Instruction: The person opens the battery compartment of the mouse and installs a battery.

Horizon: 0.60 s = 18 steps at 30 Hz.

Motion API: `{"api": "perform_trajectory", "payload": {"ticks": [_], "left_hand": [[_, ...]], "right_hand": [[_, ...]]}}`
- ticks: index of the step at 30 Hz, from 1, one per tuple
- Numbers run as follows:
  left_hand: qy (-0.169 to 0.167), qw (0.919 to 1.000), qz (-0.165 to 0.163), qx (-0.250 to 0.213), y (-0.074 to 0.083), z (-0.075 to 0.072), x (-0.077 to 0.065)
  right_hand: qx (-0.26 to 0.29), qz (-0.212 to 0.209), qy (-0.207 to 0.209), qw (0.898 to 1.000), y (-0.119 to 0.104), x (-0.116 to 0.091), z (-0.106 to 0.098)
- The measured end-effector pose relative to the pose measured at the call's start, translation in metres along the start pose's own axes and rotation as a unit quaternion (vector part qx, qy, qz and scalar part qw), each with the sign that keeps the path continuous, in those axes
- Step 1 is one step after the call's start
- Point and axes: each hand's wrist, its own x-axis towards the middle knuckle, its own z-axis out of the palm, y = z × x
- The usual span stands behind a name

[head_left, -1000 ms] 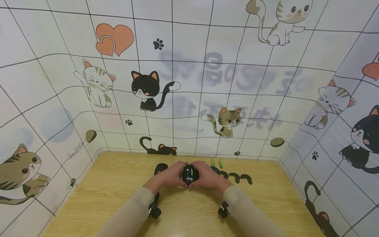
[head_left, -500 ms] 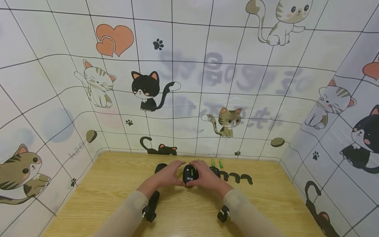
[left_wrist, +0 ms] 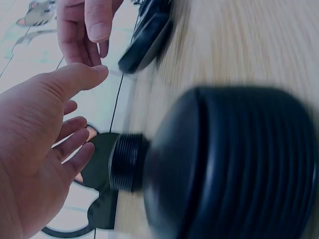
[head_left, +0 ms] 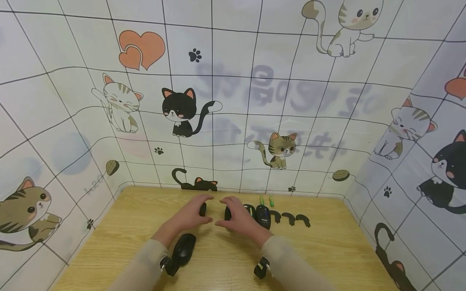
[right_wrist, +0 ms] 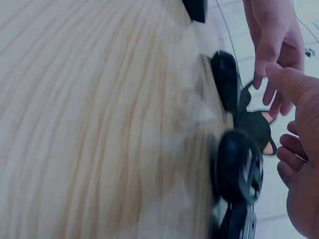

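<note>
Both hands hover over the table with fingers loosely curved and nothing between them. My left hand [head_left: 189, 214] is left of centre, partly covering a black mouse [head_left: 202, 209] beyond it. Another black computer mouse [head_left: 184, 248] lies near the left wrist; its ribbed side [left_wrist: 254, 164] fills much of the left wrist view. My right hand [head_left: 238, 218] is in front of dark mice, one partly showing between its thumb and fingers. Beside it is an upturned mouse [head_left: 249, 209] with a green strip visible, then another upturned mouse [head_left: 263, 216].
Two green batteries [head_left: 271, 201] lie near the back of the wooden table [head_left: 327, 250]. Three curved black pieces [head_left: 289, 218] lie in a row at the right. A cat-print sheet [head_left: 233, 101] hangs behind the table and along its sides.
Both hands held an upturned mouse a second ago; the left let go first, then the right. Both have since moved left, and the left-front mouse has come further into view.
</note>
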Motion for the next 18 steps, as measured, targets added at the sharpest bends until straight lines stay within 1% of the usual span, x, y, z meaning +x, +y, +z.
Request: {"api": "perform_trajectory", "payload": {"ticks": [4,7,10,14,18], "left_hand": [[0.007,1.0000,0.000,0.005,-0.015,-0.007,-0.005],[0.003,0.9999,0.012,0.010,-0.029,-0.011,-0.008],[-0.006,0.9998,0.018,0.008,-0.041,-0.013,-0.011],[-0.027,0.9995,0.006,-0.014,-0.053,-0.017,-0.016],[-0.047,0.9971,-0.009,-0.058,-0.062,-0.020,-0.019]], "right_hand": [[-0.020,0.009,0.001,1.000,-0.014,0.012,0.013],[-0.024,0.028,-0.003,0.999,-0.025,0.022,0.021],[-0.016,0.049,-0.009,0.999,-0.031,0.031,0.031],[-0.019,0.077,-0.023,0.997,-0.035,0.042,0.047],[-0.010,0.105,-0.031,0.994,-0.040,0.051,0.057]]}}
